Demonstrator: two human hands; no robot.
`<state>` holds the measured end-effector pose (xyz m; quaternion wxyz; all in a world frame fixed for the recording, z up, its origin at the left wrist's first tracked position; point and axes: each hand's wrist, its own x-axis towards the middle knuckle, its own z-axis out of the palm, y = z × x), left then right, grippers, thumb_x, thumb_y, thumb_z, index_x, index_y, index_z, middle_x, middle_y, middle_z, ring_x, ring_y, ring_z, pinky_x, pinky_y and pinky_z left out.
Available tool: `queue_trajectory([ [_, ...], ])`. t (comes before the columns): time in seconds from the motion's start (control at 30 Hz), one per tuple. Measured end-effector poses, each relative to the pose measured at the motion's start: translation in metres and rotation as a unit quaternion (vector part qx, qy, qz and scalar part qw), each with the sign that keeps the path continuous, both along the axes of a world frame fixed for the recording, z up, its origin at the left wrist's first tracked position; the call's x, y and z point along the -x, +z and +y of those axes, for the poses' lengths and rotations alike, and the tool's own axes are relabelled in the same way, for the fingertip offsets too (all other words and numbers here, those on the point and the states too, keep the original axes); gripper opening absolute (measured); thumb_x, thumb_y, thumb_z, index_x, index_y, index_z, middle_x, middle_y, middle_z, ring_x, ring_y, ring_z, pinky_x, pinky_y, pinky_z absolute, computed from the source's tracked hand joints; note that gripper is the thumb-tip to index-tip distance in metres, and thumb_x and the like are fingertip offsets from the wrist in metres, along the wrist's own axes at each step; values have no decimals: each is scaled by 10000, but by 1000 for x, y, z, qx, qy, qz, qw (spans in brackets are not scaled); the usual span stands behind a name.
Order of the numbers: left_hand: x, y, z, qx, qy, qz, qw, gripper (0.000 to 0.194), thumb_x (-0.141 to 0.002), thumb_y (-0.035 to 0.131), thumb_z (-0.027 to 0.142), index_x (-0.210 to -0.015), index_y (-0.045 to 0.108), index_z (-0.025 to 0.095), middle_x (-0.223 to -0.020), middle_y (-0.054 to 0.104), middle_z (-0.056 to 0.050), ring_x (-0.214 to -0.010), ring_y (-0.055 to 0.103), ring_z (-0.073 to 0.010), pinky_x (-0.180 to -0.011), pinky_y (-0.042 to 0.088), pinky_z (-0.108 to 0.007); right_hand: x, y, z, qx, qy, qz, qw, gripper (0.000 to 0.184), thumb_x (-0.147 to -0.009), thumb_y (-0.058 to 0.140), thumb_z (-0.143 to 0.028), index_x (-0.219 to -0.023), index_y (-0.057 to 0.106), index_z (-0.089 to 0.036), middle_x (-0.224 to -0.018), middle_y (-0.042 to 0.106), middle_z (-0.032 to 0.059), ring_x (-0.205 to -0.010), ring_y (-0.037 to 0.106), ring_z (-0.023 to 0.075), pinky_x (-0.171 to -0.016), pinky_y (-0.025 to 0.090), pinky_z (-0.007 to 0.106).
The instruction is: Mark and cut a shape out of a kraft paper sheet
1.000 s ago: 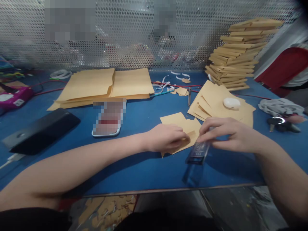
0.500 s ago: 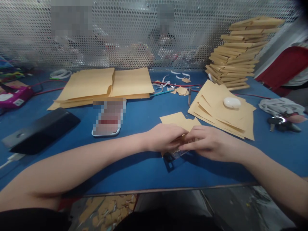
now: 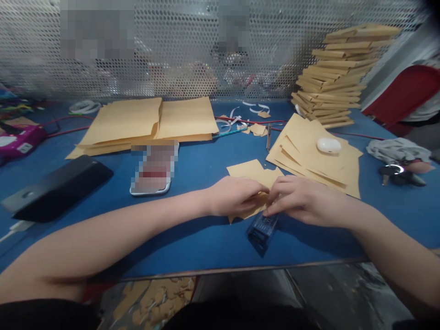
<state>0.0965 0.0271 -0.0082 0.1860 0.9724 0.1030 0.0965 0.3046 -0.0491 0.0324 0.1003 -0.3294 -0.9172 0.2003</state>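
A small dark, partly see-through plastic tool [image 3: 263,229] sits tilted near the table's front, its exact kind unclear. At its upper end my right hand [image 3: 302,199] is closed, thumb and fingers bent against it. Beside that, my left hand [image 3: 237,195] is closed on a piece of brown kraft paper [image 3: 256,169], which lies partly under both hands. The fingertips of the two hands almost meet, and they hide part of the paper.
On the blue table [image 3: 206,247] lie a phone [image 3: 154,169], a black power bank [image 3: 65,188], large kraft sheets [image 3: 185,117], more sheets [image 3: 309,160] under a white earbud case [image 3: 329,145], and keys [image 3: 395,172]. A tall stack of folded kraft pieces [image 3: 333,78] stands back right.
The plastic tool has swung to the right and shows more beneath my right hand. My right fingers have shifted slightly; my left hand stays almost in place on the paper.
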Motion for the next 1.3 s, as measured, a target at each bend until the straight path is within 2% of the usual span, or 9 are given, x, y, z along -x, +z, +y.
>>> queue_trajectory([
  [0.27, 1, -5, 2, -12, -16, -14, 1000, 187, -934, 507, 200, -1108, 569, 172, -1018, 670, -39, -926, 619, -163, -745, 441, -223, -15, 5, 5, 33, -7, -21, 999, 342, -885, 452, -88, -979, 746, -236, -920, 679, 67, -904, 567, 183, -800, 443, 335],
  [0.4, 2, -4, 2, -18, -25, -18, 999, 209, -934, 501, 198, -1129, 567, 161, -1025, 669, -43, -923, 618, -165, -755, 438, -227, -22, 10, 7, 43, -14, -37, 998, 405, -821, 421, -26, -928, 761, -219, -875, 690, 69, -876, 569, 196, -782, 453, 353],
  [0.53, 4, -2, 2, -24, -31, -21, 999, 319, -886, 595, 341, -1151, 562, 166, -1026, 670, -51, -920, 621, -190, -742, 444, -241, -30, 11, 10, 29, -30, -38, 998, 396, -789, 432, -30, -860, 767, -226, -792, 688, 54, -801, 585, 189, -738, 466, 350],
  [0.63, 6, -2, 1, -28, -34, -25, 999, 411, -842, 639, 395, -1177, 551, 174, -1013, 676, -52, -904, 628, -195, -721, 450, -240, -34, 7, 13, -7, -50, 26, 998, 315, -823, 471, -89, -835, 752, -230, -800, 696, 44, -787, 612, 175, -730, 485, 328],
  [0.77, 8, -3, -1, -41, -46, -30, 998, 376, -835, 634, 314, -1178, 561, 179, -963, 680, -47, -858, 634, -184, -682, 442, -234, -34, 1, 13, -118, -185, 115, 969, 195, -861, 549, -229, -955, 717, -258, -911, 714, 38, -831, 650, 190, -760, 500, 343],
  [0.83, 8, -4, -2, -48, -54, -34, 997, 365, -833, 625, 259, -1184, 560, 182, -915, 677, -36, -824, 632, -172, -663, 433, -229, -33, -1, 13, -178, -262, 124, 940, 196, -875, 555, -278, -997, 708, -278, -921, 719, 37, -831, 658, 202, -769, 502, 360],
  [0.9, 8, -5, -2, -50, -66, -39, 996, 367, -839, 601, 213, -1201, 544, 192, -858, 670, -12, -784, 625, -153, -651, 424, -220, -33, -2, 14, -212, -298, 101, 925, 222, -890, 542, -293, -1044, 701, -298, -949, 722, 41, -870, 659, 215, -807, 497, 380],
  [1.1, 9, -4, -1, -52, -71, -45, 995, 468, -837, 540, 108, -1285, 461, 219, -820, 652, 25, -730, 602, -125, -616, 393, -204, -35, -12, 25, -195, -272, 10, 942, 310, -931, 437, -232, -1118, 681, -269, -1072, 706, 57, -1025, 625, 226, -902, 479, 411],
  [1.3, 8, -4, -2, -26, -37, -38, 998, 514, -815, 555, 108, -1308, 443, 207, -773, 639, 35, -674, 591, -130, -592, 384, -214, -35, -18, 29, -102, -229, -56, 966, 337, -879, 465, -232, -1147, 667, -197, -1144, 665, 107, -1073, 586, 251, -925, 473, 440],
])
